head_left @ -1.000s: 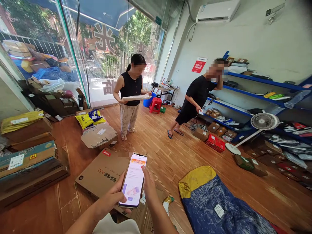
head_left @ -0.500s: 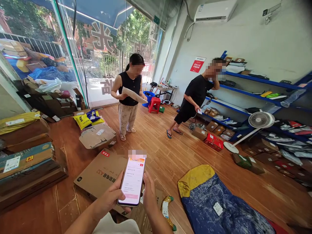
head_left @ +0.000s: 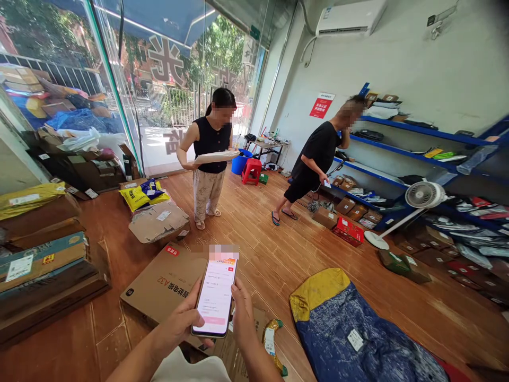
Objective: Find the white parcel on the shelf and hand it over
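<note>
A smartphone (head_left: 216, 297) with a lit white screen and a pink bar low down is held upright in front of me. Wrapped round its left edge is my left hand (head_left: 185, 317), with the thumb resting over the lower screen. My right hand (head_left: 242, 307) closes on the right edge, its thumb along the side. Beneath them on the floor lies a large flat brown carton (head_left: 167, 276) with a red label, partly covered by my hands. Another carton (head_left: 258, 323) and a gold-and-green taped parcel (head_left: 270, 342) lie by my right forearm.
A blue-and-yellow sack (head_left: 350, 329) lies at right on the wooden floor. Stacked cartons (head_left: 43, 276) stand at left. One person (head_left: 212, 143) holds a flat parcel; another person (head_left: 318, 154) stands near blue shelves (head_left: 417, 127). A white fan (head_left: 425, 196) and a red stool (head_left: 252, 171) stand farther off.
The person at the window has lowered the flat parcel to nearly level. The person by the shelves has turned the head and lowered the raised arm slightly. My right thumb has shifted slightly towards the phone.
</note>
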Demonstrator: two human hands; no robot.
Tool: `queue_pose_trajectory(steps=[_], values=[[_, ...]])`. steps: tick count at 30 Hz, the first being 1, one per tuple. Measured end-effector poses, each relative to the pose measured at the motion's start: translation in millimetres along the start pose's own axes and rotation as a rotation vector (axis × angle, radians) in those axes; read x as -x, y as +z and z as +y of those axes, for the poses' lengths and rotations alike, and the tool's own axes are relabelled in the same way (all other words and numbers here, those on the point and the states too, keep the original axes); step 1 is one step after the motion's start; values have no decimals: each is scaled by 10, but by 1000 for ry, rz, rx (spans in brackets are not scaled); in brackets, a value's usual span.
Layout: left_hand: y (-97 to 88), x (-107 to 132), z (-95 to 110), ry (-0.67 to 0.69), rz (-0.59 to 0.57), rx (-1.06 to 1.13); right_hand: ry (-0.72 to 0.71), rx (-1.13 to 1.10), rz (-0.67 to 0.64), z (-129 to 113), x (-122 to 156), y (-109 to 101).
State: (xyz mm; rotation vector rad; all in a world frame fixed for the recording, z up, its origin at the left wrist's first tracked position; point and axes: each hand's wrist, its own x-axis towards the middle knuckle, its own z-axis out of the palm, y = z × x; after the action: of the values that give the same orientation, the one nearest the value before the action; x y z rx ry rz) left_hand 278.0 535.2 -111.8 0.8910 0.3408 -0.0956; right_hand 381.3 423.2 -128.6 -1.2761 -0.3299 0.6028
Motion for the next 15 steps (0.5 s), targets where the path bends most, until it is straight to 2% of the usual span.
queue_pose_trajectory(steps=[3,8,11,15], values=[[8,10,-4,-7,41,18,-43,14,-43,23,-4,-13],[-57,-15,-48,-10,16,45,-65,58,-4,108,-14,10],[-171,-75,-138,-13,-2,82,-86,33,46,259,-44,26],[-357,-196,-270,79,-46,103,-104,-24,119,546,-150,1]])
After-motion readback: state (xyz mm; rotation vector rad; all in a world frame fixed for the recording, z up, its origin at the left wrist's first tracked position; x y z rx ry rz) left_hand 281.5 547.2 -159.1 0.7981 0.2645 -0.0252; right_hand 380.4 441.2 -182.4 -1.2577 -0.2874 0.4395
